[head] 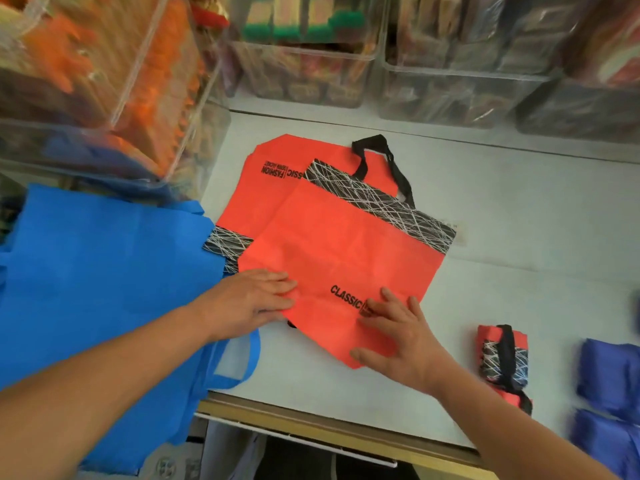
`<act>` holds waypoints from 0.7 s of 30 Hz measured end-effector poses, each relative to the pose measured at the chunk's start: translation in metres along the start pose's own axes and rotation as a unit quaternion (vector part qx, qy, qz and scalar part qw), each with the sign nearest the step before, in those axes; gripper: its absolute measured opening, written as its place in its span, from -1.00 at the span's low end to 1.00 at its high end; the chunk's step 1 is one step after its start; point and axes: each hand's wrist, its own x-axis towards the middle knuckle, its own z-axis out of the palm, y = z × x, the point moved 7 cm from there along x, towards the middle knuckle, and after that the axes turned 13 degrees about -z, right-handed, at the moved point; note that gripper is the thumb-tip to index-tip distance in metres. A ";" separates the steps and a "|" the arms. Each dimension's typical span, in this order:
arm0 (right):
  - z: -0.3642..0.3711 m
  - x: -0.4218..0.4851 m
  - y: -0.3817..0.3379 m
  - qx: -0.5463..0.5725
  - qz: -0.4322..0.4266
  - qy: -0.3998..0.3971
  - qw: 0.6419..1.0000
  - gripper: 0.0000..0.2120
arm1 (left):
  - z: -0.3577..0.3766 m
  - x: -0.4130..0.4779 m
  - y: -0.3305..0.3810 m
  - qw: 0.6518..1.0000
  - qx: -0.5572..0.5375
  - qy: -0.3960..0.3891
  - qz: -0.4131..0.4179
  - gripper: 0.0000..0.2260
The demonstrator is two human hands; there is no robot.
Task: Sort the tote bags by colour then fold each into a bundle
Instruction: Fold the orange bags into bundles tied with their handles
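A red tote bag [349,247] with a black scribble-pattern band and black handles lies flat on the white table [519,220], on top of a second red tote bag [273,181]. My left hand [249,301] presses flat on the top bag's left edge. My right hand [398,337] lies with spread fingers on its near corner, over the "CLASSIC" print. A large blue tote bag [104,271] hangs over the table's left edge under my left forearm. A folded red bundle [504,362] sits at the right, with purple-blue bundles [609,375] beyond it.
Clear plastic bins [450,64] of packaged goods line the back of the table, and another bin [104,81] looms at the upper left. The table's wooden front edge [311,424] runs below my hands.
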 end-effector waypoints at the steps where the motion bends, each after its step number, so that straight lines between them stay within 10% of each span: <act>1: -0.008 0.004 -0.003 0.020 0.022 -0.026 0.999 -0.13 | -0.005 -0.001 0.002 0.999 -0.029 -0.009 -0.019 -0.52; 5: -0.038 0.003 -0.017 0.112 0.058 -0.116 0.985 -0.18 | -0.042 0.001 0.025 0.990 -0.120 0.039 -0.070 -0.66; 10: -0.076 -0.013 0.024 0.278 0.166 0.032 0.946 -0.78 | -0.069 0.015 0.019 0.928 -0.332 -0.021 -0.165 -0.83; 15: -0.092 0.021 0.051 0.194 0.244 0.124 0.942 -0.63 | -0.059 0.038 -0.029 0.868 -0.422 -0.019 -0.262 -0.83; 21: -0.088 0.068 0.081 -0.005 0.333 0.152 0.931 -0.61 | -0.055 0.080 -0.054 0.937 -0.084 0.204 -0.271 -0.42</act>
